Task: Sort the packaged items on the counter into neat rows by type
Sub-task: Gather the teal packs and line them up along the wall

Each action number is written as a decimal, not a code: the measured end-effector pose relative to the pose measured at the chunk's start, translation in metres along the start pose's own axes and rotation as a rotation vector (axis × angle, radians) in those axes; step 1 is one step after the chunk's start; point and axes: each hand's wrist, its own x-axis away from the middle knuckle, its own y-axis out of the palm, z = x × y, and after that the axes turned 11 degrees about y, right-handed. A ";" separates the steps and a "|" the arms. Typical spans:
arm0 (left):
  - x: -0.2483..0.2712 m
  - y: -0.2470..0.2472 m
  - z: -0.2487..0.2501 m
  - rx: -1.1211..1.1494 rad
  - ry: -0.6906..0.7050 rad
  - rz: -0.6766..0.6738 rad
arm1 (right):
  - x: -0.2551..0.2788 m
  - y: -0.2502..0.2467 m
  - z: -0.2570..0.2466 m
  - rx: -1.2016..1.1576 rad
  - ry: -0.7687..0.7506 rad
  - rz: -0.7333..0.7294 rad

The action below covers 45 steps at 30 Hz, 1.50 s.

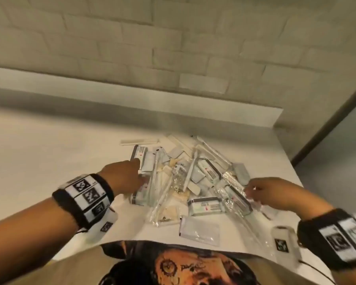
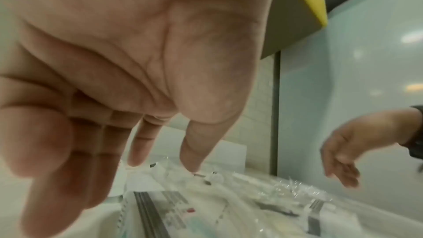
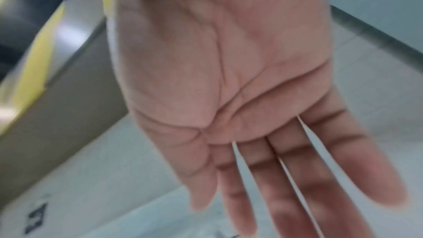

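A loose pile of packaged items (image 1: 189, 177) lies on the white counter (image 1: 49, 145): small printed boxes, clear-wrapped toothbrushes, white sachets and flat combs, all mixed together. My left hand (image 1: 130, 173) hovers over the pile's left side with fingers extended, above a printed box (image 1: 139, 157); the left wrist view shows the fingers (image 2: 137, 151) straight and holding nothing. My right hand (image 1: 263, 192) reaches in at the pile's right edge near a clear crinkly packet (image 1: 232, 182). In the right wrist view its palm (image 3: 228, 79) is flat, fingers straight and empty.
A tiled wall (image 1: 173, 48) with a low white backsplash ledge (image 1: 132, 99) runs behind the counter. The counter's right edge (image 1: 292, 161) drops off beside a grey panel. A white sachet (image 1: 199, 229) lies nearest my body. Bare counter stretches to the left.
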 end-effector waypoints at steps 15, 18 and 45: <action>-0.016 0.009 0.009 0.290 -0.067 -0.040 | -0.060 0.026 -0.020 0.178 0.000 0.038; -0.022 -0.001 0.006 0.363 -0.111 -0.003 | -0.063 0.034 -0.029 0.203 -0.070 0.107; -0.032 0.012 -0.030 0.220 -0.139 0.048 | -0.027 0.026 -0.075 0.285 -0.399 0.115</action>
